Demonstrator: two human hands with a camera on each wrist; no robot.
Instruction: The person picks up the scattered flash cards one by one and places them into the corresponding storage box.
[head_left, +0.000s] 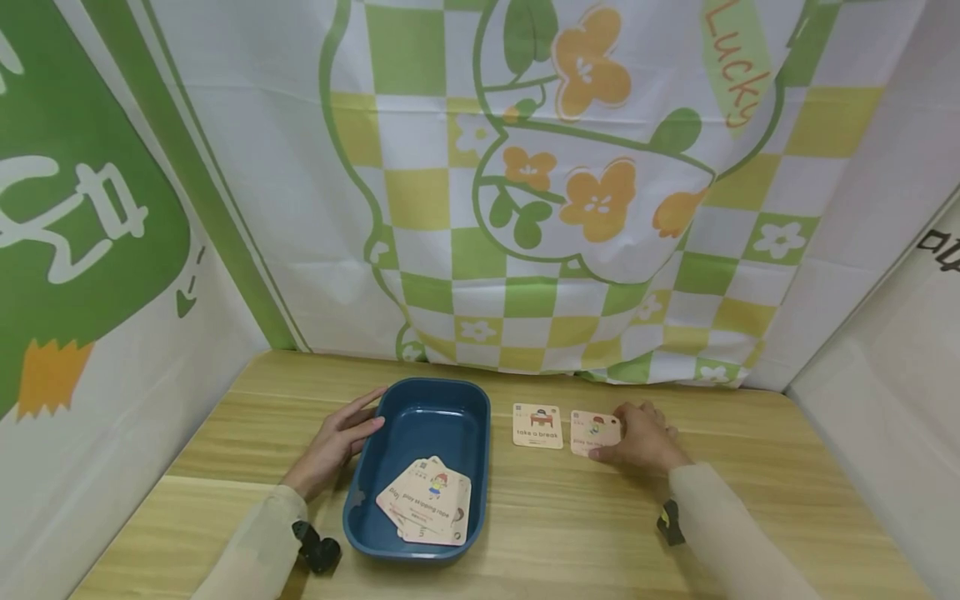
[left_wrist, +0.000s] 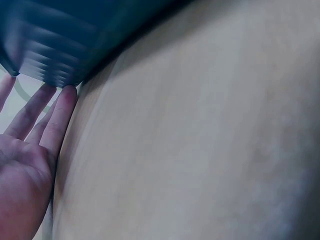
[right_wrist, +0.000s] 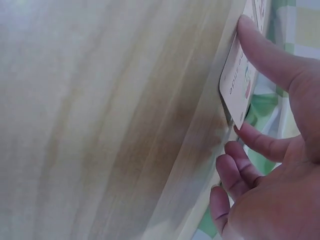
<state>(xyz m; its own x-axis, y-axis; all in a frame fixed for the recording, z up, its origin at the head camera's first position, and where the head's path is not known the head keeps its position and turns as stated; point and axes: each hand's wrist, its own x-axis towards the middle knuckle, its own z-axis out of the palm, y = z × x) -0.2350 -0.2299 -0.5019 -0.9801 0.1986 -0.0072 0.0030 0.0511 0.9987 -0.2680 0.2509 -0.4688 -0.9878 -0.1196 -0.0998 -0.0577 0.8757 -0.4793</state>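
Note:
A card with a small figure on it lies at the right, its lettering ending in "slide" in the right wrist view. My right hand holds this card by its edges between thumb and index finger; the other fingers curl loosely. One side of the card looks slightly raised from the table. My left hand rests against the left side of a blue tray, straight fingertips touching its wall. Inside the tray's near end lies a loose pile of cards, "play skipping rope" on top.
A "take a break" card lies flat just left of the held card. The wooden table ends at a patterned cloth behind, with white panels at both sides.

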